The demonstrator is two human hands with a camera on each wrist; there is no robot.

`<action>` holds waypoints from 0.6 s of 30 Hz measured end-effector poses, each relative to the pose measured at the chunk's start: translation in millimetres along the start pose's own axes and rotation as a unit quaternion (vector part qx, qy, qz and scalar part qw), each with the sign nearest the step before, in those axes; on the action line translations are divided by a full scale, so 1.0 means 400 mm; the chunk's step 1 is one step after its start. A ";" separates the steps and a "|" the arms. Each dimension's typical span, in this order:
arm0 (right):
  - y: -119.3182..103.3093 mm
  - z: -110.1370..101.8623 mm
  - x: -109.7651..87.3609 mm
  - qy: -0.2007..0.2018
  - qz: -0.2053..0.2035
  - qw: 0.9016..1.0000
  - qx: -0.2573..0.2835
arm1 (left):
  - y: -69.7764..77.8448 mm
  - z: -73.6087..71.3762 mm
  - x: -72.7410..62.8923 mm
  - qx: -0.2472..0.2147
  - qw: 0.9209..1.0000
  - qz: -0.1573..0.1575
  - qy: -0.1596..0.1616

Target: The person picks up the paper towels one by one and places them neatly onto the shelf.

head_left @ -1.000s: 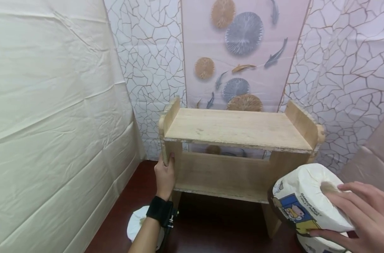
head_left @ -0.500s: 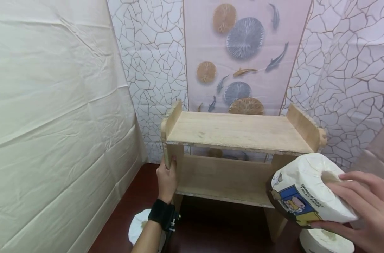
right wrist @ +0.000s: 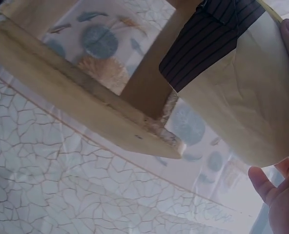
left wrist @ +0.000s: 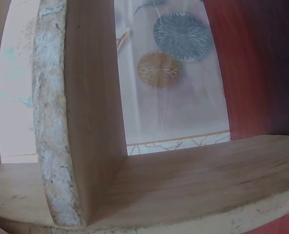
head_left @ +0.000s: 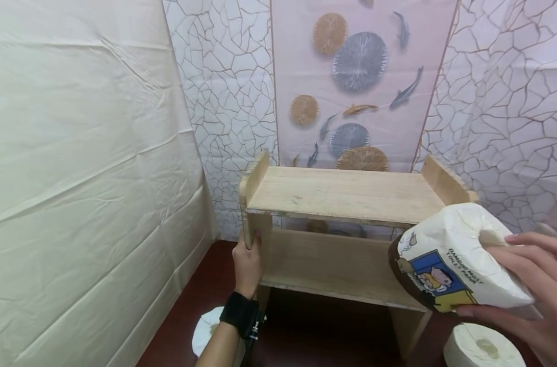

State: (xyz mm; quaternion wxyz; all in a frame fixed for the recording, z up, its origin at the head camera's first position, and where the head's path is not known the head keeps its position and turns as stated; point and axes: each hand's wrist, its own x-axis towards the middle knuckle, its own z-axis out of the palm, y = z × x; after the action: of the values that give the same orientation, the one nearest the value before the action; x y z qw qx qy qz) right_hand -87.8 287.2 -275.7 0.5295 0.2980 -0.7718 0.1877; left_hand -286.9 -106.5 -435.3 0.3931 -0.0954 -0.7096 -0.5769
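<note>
A two-tier wooden shelf [head_left: 347, 193] stands against the patterned backdrop. My left hand [head_left: 248, 265] grips its left side panel below the top board. In the left wrist view the boards of the shelf [left wrist: 93, 112] appear close up; the hand itself is nearly all out of frame. My right hand [head_left: 542, 280] holds a wrapped toilet paper roll [head_left: 436, 265], tilted, in front of the shelf's right side. Its thumb lies underneath and its fingers are at the core hole. The right wrist view shows the roll [right wrist: 232, 92] with its dark striped band, off the shelf's side panel.
Another toilet paper roll [head_left: 471, 349] stands at the lower right, beneath the held one. A further roll [head_left: 204, 331] is at the lower left, partly behind my left forearm. The dark red surface [head_left: 191, 290] lies under the shelf. A cream cloth wall [head_left: 85, 178] borders the left.
My right hand has raised the toilet paper roll, uncovering more of the roll beneath it. The left hand keeps its grip on the shelf. The whole head view has shifted slightly.
</note>
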 end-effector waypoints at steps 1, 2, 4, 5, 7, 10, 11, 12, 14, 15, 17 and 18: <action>-0.002 0.001 0.005 0.004 0.007 1.000 -0.002 | 0.002 0.001 0.000 0.002 1.000 0.002 0.001; -0.003 0.002 0.010 0.006 0.010 1.000 -0.004 | 0.003 0.002 -0.001 0.002 1.000 0.005 0.003; -0.003 0.005 0.021 0.016 0.008 1.000 -0.003 | 0.005 0.003 0.000 0.003 1.000 0.010 0.006; -0.004 0.007 0.027 0.018 0.010 1.000 -0.004 | 0.005 0.002 0.000 0.005 1.000 0.013 0.008; -0.005 0.009 0.041 0.017 0.013 1.000 -0.010 | 0.003 0.001 0.001 0.004 1.000 0.016 0.010; -0.008 0.009 0.055 0.001 0.030 0.999 -0.027 | 0.002 -0.001 0.000 0.004 1.000 0.018 0.011; -0.010 0.009 0.059 -0.005 0.036 0.999 -0.035 | 0.002 -0.001 -0.001 0.005 1.000 0.017 0.011; -0.011 0.009 0.063 -0.012 0.040 0.998 -0.043 | 0.002 -0.002 -0.002 0.005 1.000 0.016 0.010; -0.012 0.010 0.069 -0.014 0.047 0.998 -0.050 | 0.002 -0.002 -0.003 0.003 1.000 0.014 0.008; -0.012 0.009 0.073 -0.015 0.049 0.997 -0.050 | 0.002 -0.001 -0.003 -0.002 1.000 0.013 0.007; -0.014 0.009 0.083 -0.011 0.054 0.997 -0.052 | 0.002 0.000 -0.001 -0.007 1.000 0.011 0.005; -0.015 0.007 0.088 -0.014 0.057 0.997 -0.056 | 0.001 0.001 0.000 -0.012 1.000 0.012 0.004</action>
State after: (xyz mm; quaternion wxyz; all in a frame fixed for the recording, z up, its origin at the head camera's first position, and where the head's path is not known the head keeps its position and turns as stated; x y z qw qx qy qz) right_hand -95.1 271.5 -244.1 0.5232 0.2261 -0.8040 0.1698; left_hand -286.8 -106.2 -434.9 0.4018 -0.1058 -0.6999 -0.5810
